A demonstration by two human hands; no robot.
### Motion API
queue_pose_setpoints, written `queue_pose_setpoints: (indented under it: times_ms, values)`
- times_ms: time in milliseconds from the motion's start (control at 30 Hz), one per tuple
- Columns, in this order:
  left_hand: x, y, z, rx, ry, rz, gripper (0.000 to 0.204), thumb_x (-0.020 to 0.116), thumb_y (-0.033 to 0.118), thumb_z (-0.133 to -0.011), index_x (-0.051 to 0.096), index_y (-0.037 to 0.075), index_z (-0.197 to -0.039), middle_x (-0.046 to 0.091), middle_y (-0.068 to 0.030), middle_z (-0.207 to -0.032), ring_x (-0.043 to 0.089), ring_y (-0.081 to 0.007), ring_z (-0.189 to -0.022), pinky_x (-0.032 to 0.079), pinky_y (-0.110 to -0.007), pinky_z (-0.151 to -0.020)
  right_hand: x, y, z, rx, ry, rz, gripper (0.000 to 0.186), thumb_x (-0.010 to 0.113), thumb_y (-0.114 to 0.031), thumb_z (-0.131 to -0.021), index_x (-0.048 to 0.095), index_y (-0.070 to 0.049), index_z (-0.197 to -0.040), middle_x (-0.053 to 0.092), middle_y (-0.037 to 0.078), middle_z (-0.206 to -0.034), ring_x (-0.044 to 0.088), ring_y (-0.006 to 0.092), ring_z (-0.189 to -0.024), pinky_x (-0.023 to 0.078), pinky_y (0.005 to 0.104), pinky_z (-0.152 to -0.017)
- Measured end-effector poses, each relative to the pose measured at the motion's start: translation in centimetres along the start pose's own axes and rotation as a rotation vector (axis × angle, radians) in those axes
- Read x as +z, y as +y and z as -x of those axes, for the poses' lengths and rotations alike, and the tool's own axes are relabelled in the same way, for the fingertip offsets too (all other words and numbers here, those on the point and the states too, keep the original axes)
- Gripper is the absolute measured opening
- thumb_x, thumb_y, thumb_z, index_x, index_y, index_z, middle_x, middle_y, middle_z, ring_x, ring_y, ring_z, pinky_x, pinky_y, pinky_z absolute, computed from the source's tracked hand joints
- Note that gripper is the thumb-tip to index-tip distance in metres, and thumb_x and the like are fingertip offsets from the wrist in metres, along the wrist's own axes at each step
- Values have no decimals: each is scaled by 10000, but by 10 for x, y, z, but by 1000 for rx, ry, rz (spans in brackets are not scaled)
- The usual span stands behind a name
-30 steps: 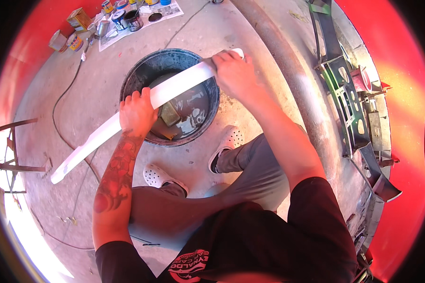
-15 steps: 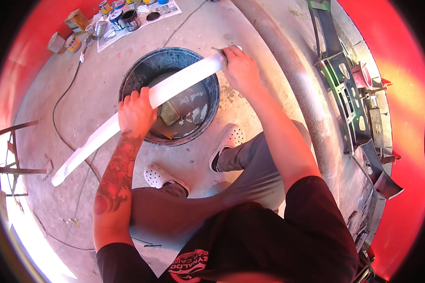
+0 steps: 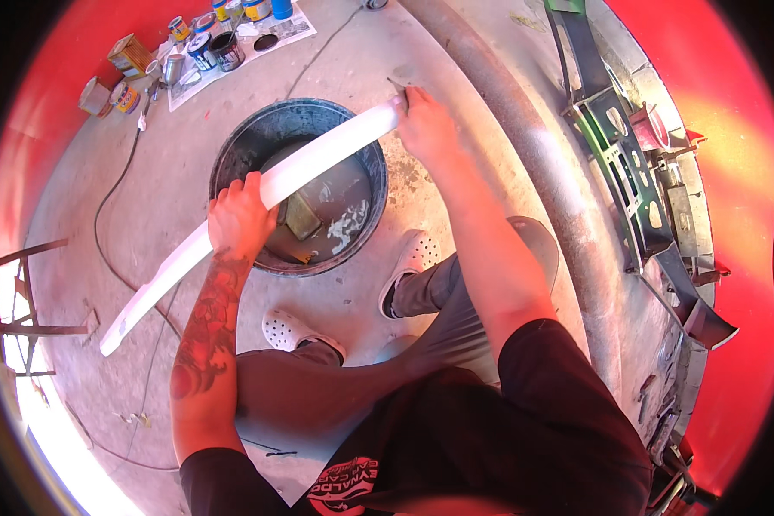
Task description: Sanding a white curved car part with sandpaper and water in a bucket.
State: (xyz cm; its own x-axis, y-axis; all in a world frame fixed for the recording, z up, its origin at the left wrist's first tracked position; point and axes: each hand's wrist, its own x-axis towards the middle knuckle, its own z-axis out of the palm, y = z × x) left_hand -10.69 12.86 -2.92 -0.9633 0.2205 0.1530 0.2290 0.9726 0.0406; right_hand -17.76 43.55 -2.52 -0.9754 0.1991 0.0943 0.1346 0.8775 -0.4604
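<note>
A long, slightly curved white panel strip (image 3: 318, 157) slants across the rim of a dark round tub (image 3: 377, 168), its lower left end reaching out past the tub over the floor. My left hand (image 3: 239, 215) is closed around the middle of the strip, fingers over its upper edge. At the upper right end, my right hand (image 3: 427, 122) is closed on the strip, its fingertips partly hidden. A thin dark edge of something pokes out beside those fingers; I cannot make out what it is. In the tub, a yellowish block (image 3: 302, 215) lies in murky grey water.
Paint cans (image 3: 227, 52) and other tins stand on newspaper (image 3: 294, 29) at the far left. A dark cable (image 3: 100, 206) runs over the concrete floor. To the right lie a brownish pipe (image 3: 525, 120) and a green-black metal frame (image 3: 628, 172). A metal stand (image 3: 39, 329) is at the left.
The strip has tipped a little, with its right end and my right hand shifted left and slightly down. The thin dark edge by my right fingers shows more. My left hand keeps its grip.
</note>
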Motion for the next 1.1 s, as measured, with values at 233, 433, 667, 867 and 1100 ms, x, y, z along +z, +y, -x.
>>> queue_pose_setpoints:
  times_ms: [233, 433, 667, 867, 1100]
  values:
    - [-5, -1, 1, 3, 5, -2, 469, 858, 259, -766, 612, 97, -1131, 687, -132, -966, 701, -360, -912, 565, -485, -789, 11, -2, 23, -165, 187, -18, 432, 544, -294, -1030, 584, -11, -1353, 576, 181, -1433, 579, 373, -1278, 492, 476, -1042]
    - [-3, 1, -1, 3, -25, 2, 459, 856, 258, -769, 615, 93, -1122, 687, -137, -954, 700, -367, -900, 572, -483, -781, 16, 2, 19, -117, 165, -21, 431, 525, -298, -1037, 590, 6, -1335, 596, 205, -1397, 607, 393, -1226, 507, 471, -1022]
    - [-8, 2, -1, 17, -5, 14, 461, 847, 285, -785, 613, 94, -1133, 690, -141, -957, 703, -369, -902, 570, -487, -795, -1, 2, 9, -33, 94, -127, 428, 533, -290, -1033, 588, 10, -1333, 604, 213, -1378, 609, 415, -1210, 507, 477, -1016]
    - [-5, -5, -1, 10, -61, 4, 464, 844, 283, -791, 612, 96, -1147, 698, -152, -969, 705, -380, -905, 576, -488, -776, 40, 4, 28, -173, 353, -144, 432, 533, -280, -1037, 584, 31, -1332, 601, 241, -1369, 594, 420, -1234, 487, 476, -1044]
    - [-8, 1, -5, 14, -60, 26, 462, 846, 300, -789, 612, 103, -1134, 699, -144, -962, 711, -371, -905, 582, -487, -785, 28, 20, 3, 141, 211, -432, 409, 500, -291, -1055, 591, -12, -1339, 615, 249, -1343, 598, 413, -1235, 469, 474, -1044]
